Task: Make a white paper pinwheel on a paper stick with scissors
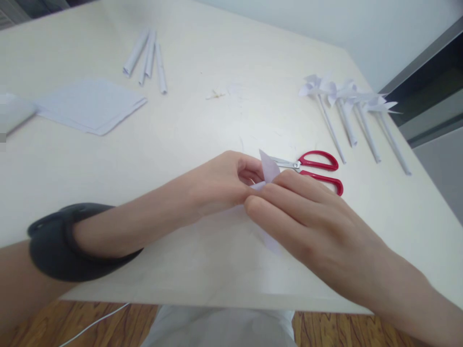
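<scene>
Bottom edge of the frame: brown wood-grained floor (119,325), a thin white cord (94,324) trailing over it at lower left, and the pale cloth of the person's lap (220,327) at lower centre. Then the tabletop (173,282), smooth, off-white, faintly glossy.

At left, a dark matte band (68,250) (broad, rubbery-looking from where I stand) circles the left forearm. The left hand (224,180), at centre, pinches white paper (268,166) between thumb and curled fingers. The right hand (311,212), just right of centre, has its fingers drawn together against the same piece; its thumb is hidden, so I cannot tell whether it pinches. A thin, pointed flap stands up between the hands; another pale corner shows below the right one.

Just beyond the right hand: scissors (296,165), silvery blades aimed left, glossy red loops to the right, the nearer loop partly covered by the hand.

Left of frame, flat sheets (90,106) overlap in a crisp diamond stack. Upper right, four paper pinwheels (346,123) lie in a row, curled vanes crowding together on slim rolled stems. Upper centre, small scraps (216,95). Upper left, loose paper tubes (136,52), tightly rolled. Farthest, a plain pale wall (289,19).
</scene>
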`<action>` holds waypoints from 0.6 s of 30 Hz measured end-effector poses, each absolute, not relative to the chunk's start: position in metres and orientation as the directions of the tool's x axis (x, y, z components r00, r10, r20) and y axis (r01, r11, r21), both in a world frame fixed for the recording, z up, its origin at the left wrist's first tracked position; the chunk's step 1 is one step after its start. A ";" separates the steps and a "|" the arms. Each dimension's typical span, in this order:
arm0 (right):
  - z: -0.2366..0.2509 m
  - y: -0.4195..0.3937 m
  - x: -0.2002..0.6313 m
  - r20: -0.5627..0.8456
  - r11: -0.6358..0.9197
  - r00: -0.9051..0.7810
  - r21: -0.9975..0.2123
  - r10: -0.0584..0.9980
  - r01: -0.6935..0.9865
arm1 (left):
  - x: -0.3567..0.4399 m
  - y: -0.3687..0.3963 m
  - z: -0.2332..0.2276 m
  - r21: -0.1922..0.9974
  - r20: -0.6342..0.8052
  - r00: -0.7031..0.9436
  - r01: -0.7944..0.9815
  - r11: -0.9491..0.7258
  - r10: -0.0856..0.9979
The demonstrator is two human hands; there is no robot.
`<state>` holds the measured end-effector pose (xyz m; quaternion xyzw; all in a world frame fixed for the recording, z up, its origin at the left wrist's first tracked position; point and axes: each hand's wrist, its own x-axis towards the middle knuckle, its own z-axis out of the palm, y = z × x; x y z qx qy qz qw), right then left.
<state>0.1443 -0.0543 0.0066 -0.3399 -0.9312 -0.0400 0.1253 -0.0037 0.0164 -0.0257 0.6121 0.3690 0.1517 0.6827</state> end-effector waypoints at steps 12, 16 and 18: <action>0.000 -0.059 0.161 0.272 0.731 -0.695 -0.053 0.666 0.680 | -0.006 0.019 -0.029 0.956 -0.295 0.740 0.237 0.175 0.605; 0.003 -0.059 0.167 0.342 0.641 -0.592 -0.039 0.730 0.767 | -0.007 0.020 -0.028 0.951 -0.305 0.702 0.266 0.160 0.644; 0.004 -0.057 0.169 0.390 0.617 -0.562 -0.020 0.729 0.786 | -0.007 0.020 -0.026 0.940 -0.337 0.690 0.290 0.182 0.641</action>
